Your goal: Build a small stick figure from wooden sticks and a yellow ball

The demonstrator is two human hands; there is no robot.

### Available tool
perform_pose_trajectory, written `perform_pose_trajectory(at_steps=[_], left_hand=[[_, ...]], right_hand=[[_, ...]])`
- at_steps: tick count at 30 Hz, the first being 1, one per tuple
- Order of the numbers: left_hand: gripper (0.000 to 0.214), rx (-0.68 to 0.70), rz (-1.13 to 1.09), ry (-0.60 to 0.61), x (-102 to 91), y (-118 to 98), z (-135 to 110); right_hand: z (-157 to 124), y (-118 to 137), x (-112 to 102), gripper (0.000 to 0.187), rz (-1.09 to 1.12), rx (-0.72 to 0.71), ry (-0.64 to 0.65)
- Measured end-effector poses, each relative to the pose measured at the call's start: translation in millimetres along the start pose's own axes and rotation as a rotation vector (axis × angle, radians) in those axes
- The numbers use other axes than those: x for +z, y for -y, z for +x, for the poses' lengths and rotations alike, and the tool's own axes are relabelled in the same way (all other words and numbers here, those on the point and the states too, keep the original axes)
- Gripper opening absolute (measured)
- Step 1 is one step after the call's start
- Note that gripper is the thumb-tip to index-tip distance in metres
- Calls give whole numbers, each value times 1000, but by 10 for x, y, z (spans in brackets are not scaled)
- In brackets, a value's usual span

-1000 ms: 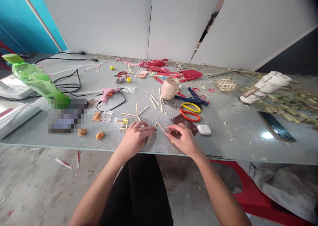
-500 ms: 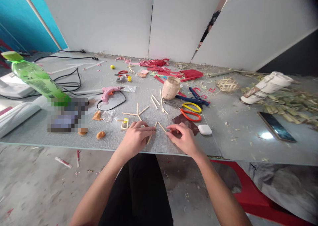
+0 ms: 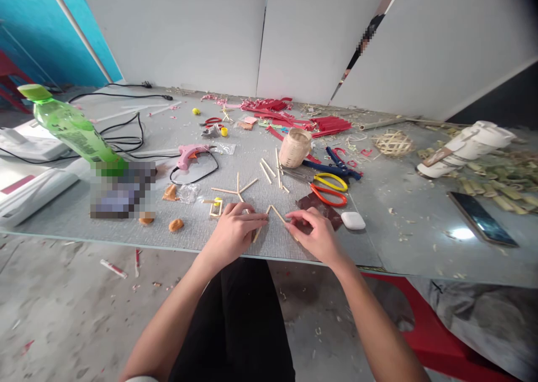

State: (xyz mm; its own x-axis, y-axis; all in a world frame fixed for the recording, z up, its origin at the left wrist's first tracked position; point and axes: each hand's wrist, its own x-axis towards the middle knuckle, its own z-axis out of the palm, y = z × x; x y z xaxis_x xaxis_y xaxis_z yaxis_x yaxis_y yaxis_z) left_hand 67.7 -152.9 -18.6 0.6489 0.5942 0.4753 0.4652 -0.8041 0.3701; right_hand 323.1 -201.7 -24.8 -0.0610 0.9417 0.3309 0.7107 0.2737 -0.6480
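Two thin wooden sticks meet at their far ends in an upside-down V near the table's front edge. My left hand is closed on the left stick, its fingertips partly covering it. At the right stick, my right hand pinches the lower part between thumb and fingers. Beyond my left hand lies a branching figure of joined sticks. A small square stick frame with a yellow piece sits to its left. Several loose sticks lie farther back, beside a jar.
Scissors, blue-handled pliers and a white case lie to the right, with a phone beyond. To the left are a pink glue gun, its cord, and a green bottle. Red strips lie at the back.
The whole view has shifted slightly, so things appear a little farther right. Both hands stay at the two sticks, whose V shape looks the same.
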Motion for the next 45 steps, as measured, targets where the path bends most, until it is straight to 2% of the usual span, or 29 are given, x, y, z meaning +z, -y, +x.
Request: perform_pose_trajectory(at_steps=[6, 18, 45], left_hand=[[52, -2, -5, 5, 0, -1, 4], [38, -26, -42, -26, -11, -31, 17], [39, -27, -50, -29, 5, -18, 17]], right_hand=[[3, 3, -4, 15, -2, 0, 15], [-12, -7, -3, 15, 18, 8, 8], [-18, 0, -7, 16, 0, 12, -6]])
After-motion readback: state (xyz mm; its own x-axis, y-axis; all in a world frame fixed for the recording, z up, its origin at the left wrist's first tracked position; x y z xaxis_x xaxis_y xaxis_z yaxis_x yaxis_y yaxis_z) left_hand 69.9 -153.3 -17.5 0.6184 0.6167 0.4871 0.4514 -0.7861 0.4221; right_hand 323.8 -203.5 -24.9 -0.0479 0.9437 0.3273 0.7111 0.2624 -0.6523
